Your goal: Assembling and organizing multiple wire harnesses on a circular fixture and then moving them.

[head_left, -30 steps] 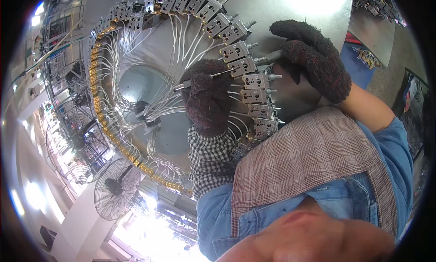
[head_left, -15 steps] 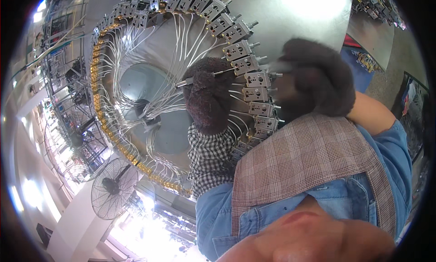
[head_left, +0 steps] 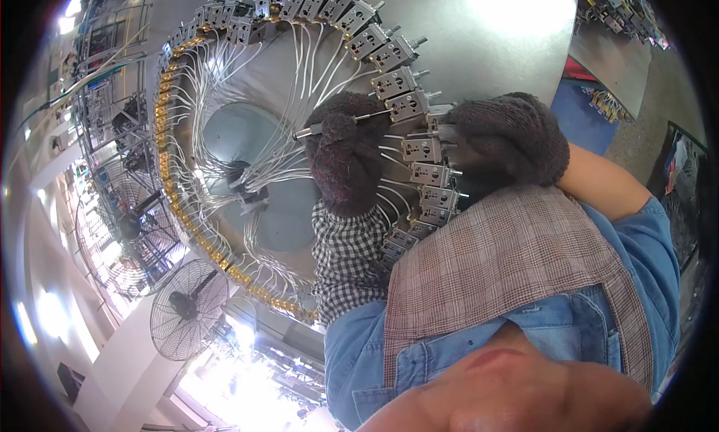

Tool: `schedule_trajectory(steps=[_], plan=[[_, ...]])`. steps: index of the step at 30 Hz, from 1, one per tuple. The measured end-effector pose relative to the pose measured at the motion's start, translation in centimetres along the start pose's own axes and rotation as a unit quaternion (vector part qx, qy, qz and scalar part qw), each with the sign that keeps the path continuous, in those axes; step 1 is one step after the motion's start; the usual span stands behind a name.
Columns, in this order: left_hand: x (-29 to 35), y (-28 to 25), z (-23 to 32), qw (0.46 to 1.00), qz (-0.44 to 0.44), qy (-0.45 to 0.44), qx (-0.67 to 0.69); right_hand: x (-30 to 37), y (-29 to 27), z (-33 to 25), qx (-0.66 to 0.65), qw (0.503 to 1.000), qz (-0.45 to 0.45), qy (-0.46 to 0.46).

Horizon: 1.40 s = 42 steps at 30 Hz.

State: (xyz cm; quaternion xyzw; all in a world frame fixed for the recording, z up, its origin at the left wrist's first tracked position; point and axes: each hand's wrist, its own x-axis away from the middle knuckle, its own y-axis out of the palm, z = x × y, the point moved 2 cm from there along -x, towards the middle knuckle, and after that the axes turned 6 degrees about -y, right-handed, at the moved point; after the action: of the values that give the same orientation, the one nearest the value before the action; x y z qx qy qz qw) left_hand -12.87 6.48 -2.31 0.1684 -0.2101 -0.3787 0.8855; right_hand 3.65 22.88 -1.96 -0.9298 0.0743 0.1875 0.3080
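Observation:
My left hand (head_left: 344, 155), in a dark knitted glove, lies inside a large ring of small metal blocks. Its fingers are closed on a slim metal screwdriver (head_left: 308, 131), whose thin shaft points right to a block (head_left: 408, 105) in the ring. On the ring's outer side, my right hand (head_left: 513, 136), gloved alike, has its fingers closed at another metal block (head_left: 440, 117). The glove covers part of that block. White wires (head_left: 281, 174) run from the blocks to a bundle near the ring's middle, passing by the left hand.
Brass-coloured fittings (head_left: 168, 166) line the ring's left side. A round plate (head_left: 288, 226) lies under the wires. Bare metal tabletop (head_left: 464, 65) stretches beyond the ring. More blocks (head_left: 618, 9) lie at the far right. A standing fan (head_left: 187, 305) is at the lower left.
My right hand, blurred by motion earlier, has moved slightly left and down, and its fingers are now at a metal block. My left hand and the screwdriver have barely moved.

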Motion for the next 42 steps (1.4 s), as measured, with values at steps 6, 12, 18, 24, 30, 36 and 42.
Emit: schedule_trajectory(steps=[6,12,18,24,30,36,42], plan=[[0.2,-0.1,-0.5,0.996,0.081,0.012,0.038,-0.8,0.5,0.3,-0.053,0.996,0.052,0.039],[0.0,0.3,-0.2,1.0,0.023,-0.008,0.003,-1.4,1.2,0.3,-0.06,0.991,0.117,0.018],[-0.1,1.0,-0.4,1.0,-0.005,-0.007,-0.005,-2.7,0.9,0.3,0.023,0.985,0.167,-0.039],[1.3,1.3,0.1,0.993,0.107,-0.035,-0.027,-0.5,-1.9,0.2,-0.442,0.835,0.157,0.287],[2.2,1.1,0.1,0.999,0.003,-0.049,-0.019,1.7,-2.4,0.2,-0.434,0.813,0.241,0.303],[2.9,1.3,-1.0,0.995,0.03,-0.088,0.039,2.4,-1.9,-0.3,-0.436,0.816,0.248,0.286],[2.5,2.3,-1.5,0.993,0.05,-0.05,0.099,2.1,-1.3,-0.6,-0.437,0.813,0.238,0.302]])
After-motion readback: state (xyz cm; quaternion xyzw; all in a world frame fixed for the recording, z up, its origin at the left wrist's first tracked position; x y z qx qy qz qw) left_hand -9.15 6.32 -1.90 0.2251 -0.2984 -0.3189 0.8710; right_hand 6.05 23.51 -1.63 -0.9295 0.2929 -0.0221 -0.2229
